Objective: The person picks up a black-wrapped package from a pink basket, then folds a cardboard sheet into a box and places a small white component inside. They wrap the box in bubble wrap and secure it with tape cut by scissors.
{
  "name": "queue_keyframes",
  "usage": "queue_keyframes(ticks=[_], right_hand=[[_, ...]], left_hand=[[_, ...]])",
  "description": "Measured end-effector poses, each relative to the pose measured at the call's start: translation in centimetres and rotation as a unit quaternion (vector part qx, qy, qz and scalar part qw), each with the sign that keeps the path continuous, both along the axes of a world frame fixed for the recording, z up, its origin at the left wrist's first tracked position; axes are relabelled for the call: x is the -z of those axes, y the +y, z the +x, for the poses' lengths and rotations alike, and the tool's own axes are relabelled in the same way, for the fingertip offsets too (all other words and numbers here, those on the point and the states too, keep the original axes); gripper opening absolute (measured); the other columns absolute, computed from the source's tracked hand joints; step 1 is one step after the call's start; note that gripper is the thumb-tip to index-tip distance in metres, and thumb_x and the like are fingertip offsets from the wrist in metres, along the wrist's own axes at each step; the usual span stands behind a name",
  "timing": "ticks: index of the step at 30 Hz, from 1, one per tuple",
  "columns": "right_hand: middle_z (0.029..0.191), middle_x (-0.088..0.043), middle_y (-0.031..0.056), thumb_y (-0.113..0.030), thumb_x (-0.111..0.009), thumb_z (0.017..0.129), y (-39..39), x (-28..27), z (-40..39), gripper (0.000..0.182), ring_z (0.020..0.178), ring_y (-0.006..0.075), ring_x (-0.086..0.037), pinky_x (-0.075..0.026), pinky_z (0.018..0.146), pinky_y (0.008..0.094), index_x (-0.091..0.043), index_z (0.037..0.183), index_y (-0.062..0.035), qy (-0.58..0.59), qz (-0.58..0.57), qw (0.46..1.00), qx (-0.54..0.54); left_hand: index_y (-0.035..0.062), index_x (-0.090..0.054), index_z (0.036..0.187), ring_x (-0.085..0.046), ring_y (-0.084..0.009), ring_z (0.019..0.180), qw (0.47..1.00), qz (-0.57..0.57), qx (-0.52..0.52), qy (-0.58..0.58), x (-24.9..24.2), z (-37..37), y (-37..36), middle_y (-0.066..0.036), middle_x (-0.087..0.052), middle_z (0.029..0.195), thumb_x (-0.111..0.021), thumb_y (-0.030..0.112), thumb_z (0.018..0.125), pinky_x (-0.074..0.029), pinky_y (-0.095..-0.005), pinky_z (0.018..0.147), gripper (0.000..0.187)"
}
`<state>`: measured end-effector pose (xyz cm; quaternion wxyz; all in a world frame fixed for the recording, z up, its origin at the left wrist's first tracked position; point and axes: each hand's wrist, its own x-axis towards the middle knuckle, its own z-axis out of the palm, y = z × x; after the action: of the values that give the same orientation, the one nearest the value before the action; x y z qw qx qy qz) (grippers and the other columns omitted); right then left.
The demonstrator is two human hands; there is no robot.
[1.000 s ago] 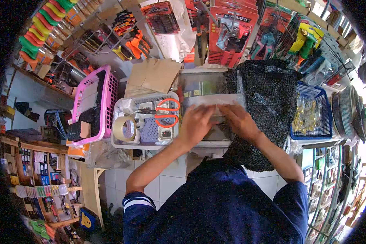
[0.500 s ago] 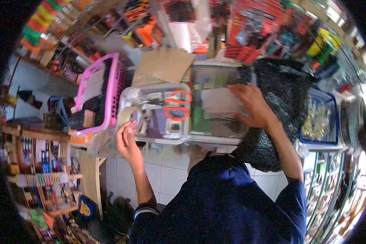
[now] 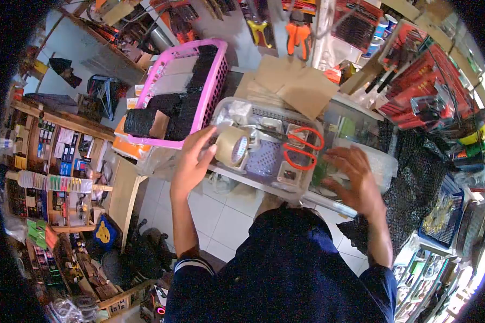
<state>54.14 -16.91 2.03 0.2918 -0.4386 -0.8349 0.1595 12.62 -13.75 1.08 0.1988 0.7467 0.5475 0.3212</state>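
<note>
My left hand [image 3: 193, 166] is at the left end of a clear plastic basket [image 3: 306, 187]. Its fingers are apart, the tips right at a wide roll of clear tan packing tape [image 3: 233, 146]. That roll stands on edge in the basket. Scissors with orange handles [image 3: 286, 153] lie at the basket's right end, near small clear boxes. Over the glass counter to the right, my right hand [image 3: 357, 180] has its fingers spread and bent, with nothing gripped. A clear plastic packet [image 3: 385, 168] lies beneath and beside that hand.
Left of the basket stands a pink basket [image 3: 221, 70] with black-wrapped bundles. Cardboard sheets [image 3: 302, 86] lie behind. A black plastic bag [image 3: 415, 194] and a blue basket [image 3: 458, 215] are on the right. Pliers [image 3: 298, 35] hang at the back.
The view has swung left, so the counter appears shifted right and tilted. My left hand has come up to the tape roll. My right hand has moved off the clear packet's right side.
</note>
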Motion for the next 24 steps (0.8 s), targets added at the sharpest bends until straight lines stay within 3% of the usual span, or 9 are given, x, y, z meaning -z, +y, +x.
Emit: queue_keyframes(ticks=[3, 10, 15, 24], right_hand=[[0.124, -0.07, 0.0155, -0.019, -0.084, 0.083, 0.2, 1.6, -4.4, 0.047, 0.118, 0.0365, -0.063, -0.047, 0.104, 0.0486, -0.069, 0.126, -0.0066, 0.033, -0.043, 0.999, 0.005], [0.119, -0.071, 0.0206, -0.025, -0.082, 0.088, 0.9, 4.6, -16.1, 0.044, 0.111, 0.039, -0.066, -0.052, 0.099, 0.0472, -0.069, 0.125, -0.0039, 0.087, -0.107, 0.99, 0.01], [0.114, -0.073, 0.0228, -0.026, -0.082, 0.087, 1.6, 6.7, -21.1, 0.046, 0.108, 0.0407, -0.067, -0.054, 0.096, 0.047, -0.069, 0.121, 0.0019, 0.146, -0.152, 0.977, 0.044], [0.099, -0.071, 0.0197, -0.024, -0.085, 0.084, 1.3, 7.2, -23.6, 0.039, 0.092, 0.038, -0.067, -0.053, 0.083, 0.0453, -0.07, 0.107, 0.0037, 0.175, -0.133, 0.97, 0.104]], left_hand=[[0.0066, -0.055, 0.148, -0.056, -0.037, 0.13, 0.994, -0.006, 0.1, 0.051, -0.4, -1.3, 2.3, -0.019, -0.061, 0.142, -0.066, 0.02, 0.1, -0.039, -0.0446, 0.114, 0.05], [0.0098, -0.057, 0.147, -0.056, -0.0341, 0.131, 0.98, -0.038, 0.179, 0.084, -0.6, -2.3, 4.3, -0.013, -0.06, 0.145, -0.066, 0.022, 0.099, -0.041, -0.0452, 0.113, 0.05], [0.0123, -0.073, 0.127, -0.063, -0.0297, 0.122, 0.985, 0.009, 0.157, 0.063, 1.0, -2.3, 4.3, -0.005, -0.066, 0.137, -0.076, 0.017, 0.089, -0.048, -0.0416, 0.106, 0.038], [0.0087, -0.075, 0.104, -0.066, -0.0296, 0.107, 0.974, 0.105, 0.201, 0.018, 2.0, -2.0, 5.6, -0.005, -0.071, 0.12, -0.079, 0.011, 0.084, -0.052, -0.0427, 0.094, 0.021]])
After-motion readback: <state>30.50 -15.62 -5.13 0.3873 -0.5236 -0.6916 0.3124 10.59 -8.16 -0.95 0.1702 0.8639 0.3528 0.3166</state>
